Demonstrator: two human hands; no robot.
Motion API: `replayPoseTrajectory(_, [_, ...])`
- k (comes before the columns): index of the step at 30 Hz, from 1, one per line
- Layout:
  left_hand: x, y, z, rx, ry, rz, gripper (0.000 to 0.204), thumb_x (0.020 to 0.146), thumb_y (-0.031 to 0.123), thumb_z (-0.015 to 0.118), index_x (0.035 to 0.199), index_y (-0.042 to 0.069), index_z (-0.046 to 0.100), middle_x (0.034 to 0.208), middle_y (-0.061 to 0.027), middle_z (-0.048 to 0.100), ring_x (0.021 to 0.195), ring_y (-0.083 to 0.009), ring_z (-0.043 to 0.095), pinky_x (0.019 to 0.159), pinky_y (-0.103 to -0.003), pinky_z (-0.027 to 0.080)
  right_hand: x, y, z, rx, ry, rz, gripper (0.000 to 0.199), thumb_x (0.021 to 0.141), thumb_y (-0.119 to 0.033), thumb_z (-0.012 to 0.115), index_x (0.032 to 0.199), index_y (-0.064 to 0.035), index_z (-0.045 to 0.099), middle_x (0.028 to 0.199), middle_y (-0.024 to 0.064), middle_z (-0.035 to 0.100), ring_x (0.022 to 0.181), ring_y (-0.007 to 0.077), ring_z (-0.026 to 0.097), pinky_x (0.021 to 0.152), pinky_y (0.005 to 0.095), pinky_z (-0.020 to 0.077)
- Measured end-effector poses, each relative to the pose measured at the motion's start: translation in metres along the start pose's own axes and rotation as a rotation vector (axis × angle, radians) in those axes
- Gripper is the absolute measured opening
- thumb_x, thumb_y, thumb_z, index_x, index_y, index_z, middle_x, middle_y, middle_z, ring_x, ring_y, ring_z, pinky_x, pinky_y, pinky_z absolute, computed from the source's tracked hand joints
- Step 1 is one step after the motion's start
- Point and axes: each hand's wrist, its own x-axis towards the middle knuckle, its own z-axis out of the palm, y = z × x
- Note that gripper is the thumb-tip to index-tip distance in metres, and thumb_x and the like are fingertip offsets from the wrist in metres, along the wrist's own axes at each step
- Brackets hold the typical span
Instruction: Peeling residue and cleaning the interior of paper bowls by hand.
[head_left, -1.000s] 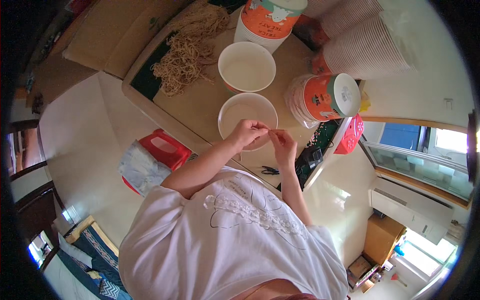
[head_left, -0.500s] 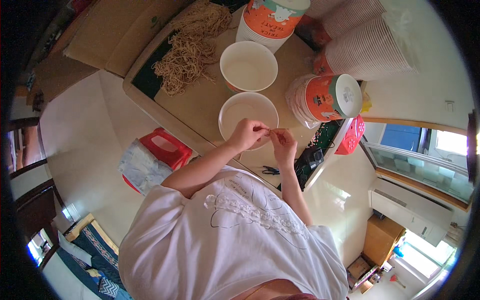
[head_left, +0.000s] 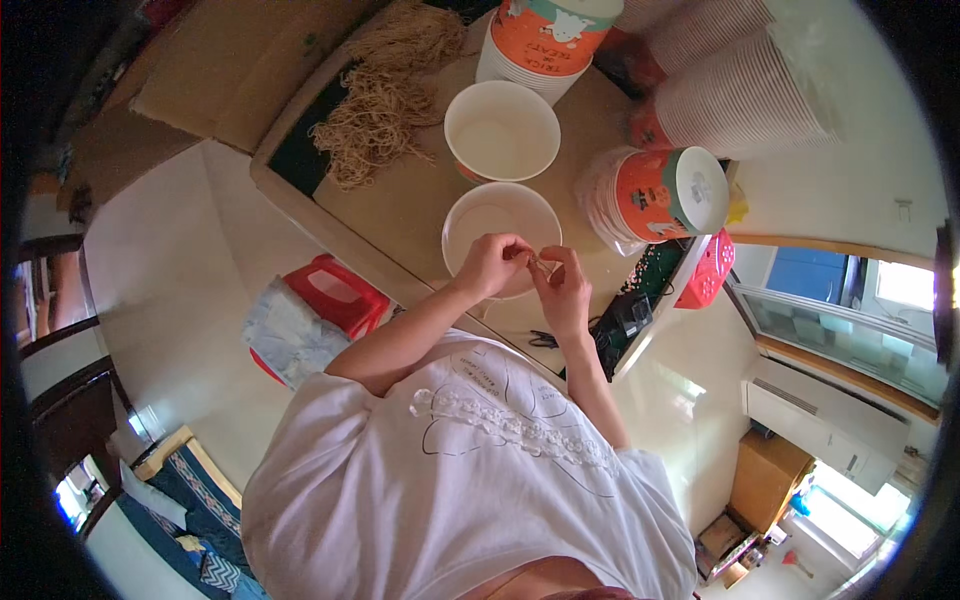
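My left hand [head_left: 494, 268] and my right hand [head_left: 564, 296] meet fingertip to fingertip over the near rim of a white paper bucket [head_left: 460, 222]. Both are closed in a pinch on a thin tan string [head_left: 540, 264], whose short loop shows between them. A loose strand appears to hang below my left hand. Just behind stands a second white bucket [head_left: 500, 130], with some orange on its outer wall. To the back left lies a tangled heap of tan string [head_left: 375, 120]. Inside the near bucket, the part under my hands is hidden.
Stacked orange-and-green printed buckets [head_left: 540, 45] stand at the back, and a bagged stack [head_left: 650, 195] lies tipped to the right. Tall wrapped bucket stacks [head_left: 740, 95] fill the far right. A black device with cables [head_left: 628, 315] sits at the table's right edge. Left of the table is a red stool [head_left: 340, 290].
My fingertips have shifted slightly; my right index finger has lifted and bent, and more of the string shows between the hands. The buckets have not moved on the table.
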Motion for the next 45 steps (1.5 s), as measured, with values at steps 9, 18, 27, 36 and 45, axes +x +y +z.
replayPoseTrajectory(9, [-0.001, 0.003, 0.000, -0.138, -0.064, -0.109, 0.011, 0.083, 0.009, 0.063, 0.086, -0.001, 0.067, 0.074, -0.0064, 0.069, 0.061, -0.0080, 0.060, 0.058, -0.023, 0.049, 0.005, 0.000, -0.006, -0.061, 0.014, -0.032, 0.004, 0.081, -0.004, 0.063, 0.084, -0.0031, 0.063, 0.079, 0.0094, 0.058, 0.053, 0.0158, 0.051, 0.049, 0.0277, 0.0415])
replayPoseTrajectory(18, [0.000, 0.017, -0.011, -0.269, -0.211, -0.262, 0.012, 0.083, 0.010, 0.066, 0.086, 0.000, 0.069, 0.070, 0.0003, 0.065, 0.056, -0.0049, 0.053, 0.048, -0.020, 0.042, 0.003, -0.001, -0.008, -0.065, 0.020, 0.023, 0.004, 0.078, -0.003, 0.065, 0.082, -0.0035, 0.063, 0.078, 0.0087, 0.058, 0.054, 0.0164, 0.052, 0.049, 0.0274, 0.0415])
replayPoseTrajectory(27, [0.001, 0.004, -0.008, -0.221, -0.145, -0.217, 0.012, 0.084, 0.010, 0.064, 0.087, 0.000, 0.068, 0.071, -0.0026, 0.066, 0.055, -0.0055, 0.054, 0.049, -0.021, 0.043, -0.001, -0.012, -0.004, -0.096, -0.001, 0.001, 0.007, 0.077, -0.007, 0.067, 0.080, -0.0030, 0.061, 0.076, 0.0093, 0.058, 0.061, 0.0194, 0.055, 0.053, 0.0305, 0.0430])
replayPoseTrajectory(36, [0.001, 0.008, -0.007, -0.252, -0.128, -0.200, 0.012, 0.084, 0.010, 0.064, 0.086, -0.001, 0.068, 0.071, -0.0035, 0.066, 0.055, -0.0060, 0.055, 0.050, -0.022, 0.044, 0.000, 0.003, -0.005, -0.060, 0.046, 0.084, 0.009, 0.075, -0.005, 0.067, 0.081, -0.0035, 0.061, 0.075, 0.0097, 0.057, 0.068, 0.0217, 0.057, 0.055, 0.0314, 0.0444])
replayPoseTrajectory(45, [0.000, 0.014, -0.009, -0.187, -0.139, -0.184, 0.012, 0.084, 0.010, 0.064, 0.086, -0.002, 0.068, 0.070, -0.0040, 0.066, 0.055, -0.0062, 0.055, 0.050, -0.021, 0.045, -0.001, -0.004, -0.001, -0.134, 0.045, -0.090, 0.012, 0.075, -0.006, 0.068, 0.080, -0.0043, 0.058, 0.079, 0.0093, 0.057, 0.071, 0.0243, 0.058, 0.063, 0.0342, 0.0468])
